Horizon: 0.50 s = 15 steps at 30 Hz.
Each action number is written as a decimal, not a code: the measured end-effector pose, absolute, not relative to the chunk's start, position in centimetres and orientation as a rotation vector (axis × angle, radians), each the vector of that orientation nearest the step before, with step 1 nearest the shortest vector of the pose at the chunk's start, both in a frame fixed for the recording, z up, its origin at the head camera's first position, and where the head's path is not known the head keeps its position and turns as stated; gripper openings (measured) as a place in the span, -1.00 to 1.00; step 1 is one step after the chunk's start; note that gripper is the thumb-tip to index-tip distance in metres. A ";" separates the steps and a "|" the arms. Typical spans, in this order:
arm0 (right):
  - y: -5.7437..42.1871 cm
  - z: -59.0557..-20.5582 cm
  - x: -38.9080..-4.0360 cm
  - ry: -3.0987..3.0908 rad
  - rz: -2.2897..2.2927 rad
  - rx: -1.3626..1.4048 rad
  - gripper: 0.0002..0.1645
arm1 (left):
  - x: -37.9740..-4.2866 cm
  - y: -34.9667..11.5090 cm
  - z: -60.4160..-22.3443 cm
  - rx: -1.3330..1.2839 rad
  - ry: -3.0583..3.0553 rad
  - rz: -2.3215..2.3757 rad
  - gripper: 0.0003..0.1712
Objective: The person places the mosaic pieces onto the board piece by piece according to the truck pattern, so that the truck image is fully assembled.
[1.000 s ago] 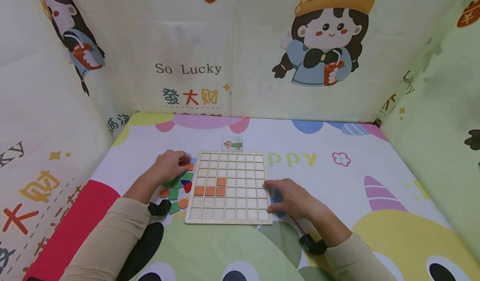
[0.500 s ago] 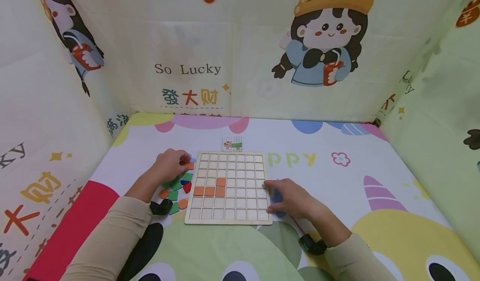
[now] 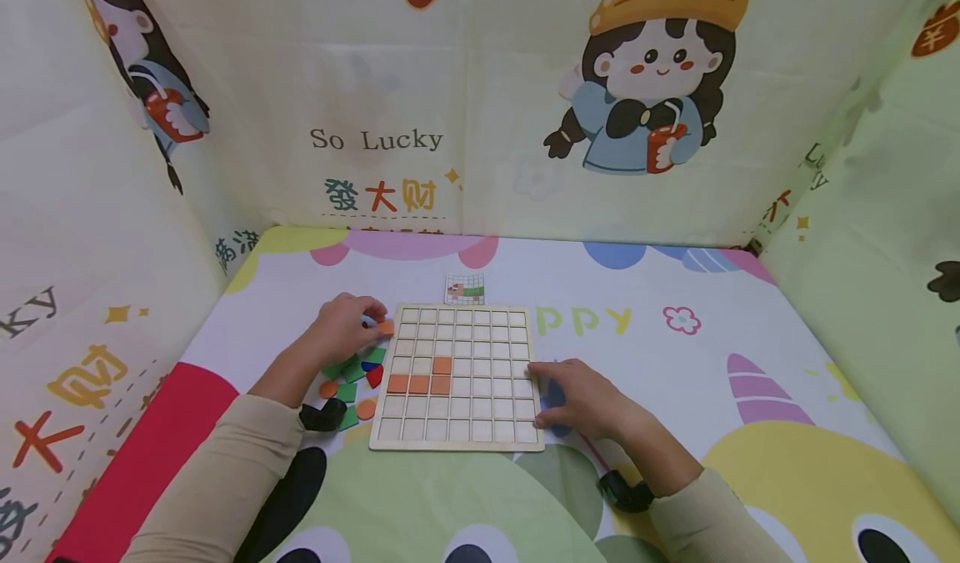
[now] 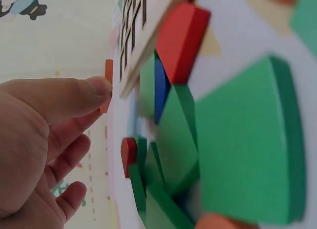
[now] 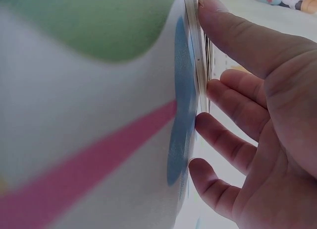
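My left hand (image 3: 347,328) is beside the board's upper left corner. Its thumb and a finger pinch an orange square tile (image 4: 108,70), seen edge-on in the left wrist view, while the other fingers curl loosely. The wooden grid board (image 3: 491,396) lies flat, with several orange tiles (image 3: 420,384) set in its left-hand cells. At the board's right edge rests my right hand (image 3: 581,396), thumb and fingertips touching the rim, fingers relaxed. Loose green tiles (image 4: 242,144), a red piece (image 4: 181,43) and a blue piece (image 4: 160,90) lie below the left hand.
A small printed card (image 3: 465,289) with a coloured grid picture lies just behind the board. Orange round pieces (image 3: 366,409) are among the loose tiles at the board's left. A patterned cloth (image 3: 615,288) covers the table, and printed fabric walls (image 3: 495,87) enclose it.
My left hand has shifted slightly up and to the right, with the orange tile now between its fingertips. The right hand and the board have stayed in place.
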State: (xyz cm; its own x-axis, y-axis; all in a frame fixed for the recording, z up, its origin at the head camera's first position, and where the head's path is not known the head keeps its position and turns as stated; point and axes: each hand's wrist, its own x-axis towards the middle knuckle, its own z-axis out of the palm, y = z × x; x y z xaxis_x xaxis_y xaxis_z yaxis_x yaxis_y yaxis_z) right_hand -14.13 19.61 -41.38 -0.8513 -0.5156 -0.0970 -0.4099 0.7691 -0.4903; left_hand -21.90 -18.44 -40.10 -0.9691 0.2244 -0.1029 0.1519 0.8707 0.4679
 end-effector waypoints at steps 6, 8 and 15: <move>19.6 -41.3 -14.1 2.739 -0.681 -0.745 -0.13 | -21.7 -17.2 -39.8 0.335 2.868 0.751 -0.58; 19.6 -41.3 -14.1 2.739 -0.680 -0.739 -0.13 | -21.6 -16.8 -39.9 0.383 2.877 0.753 -0.61; 19.6 -41.3 -14.1 2.744 -0.675 -0.745 -0.13 | -21.4 -15.2 -39.7 0.486 2.869 0.776 -0.67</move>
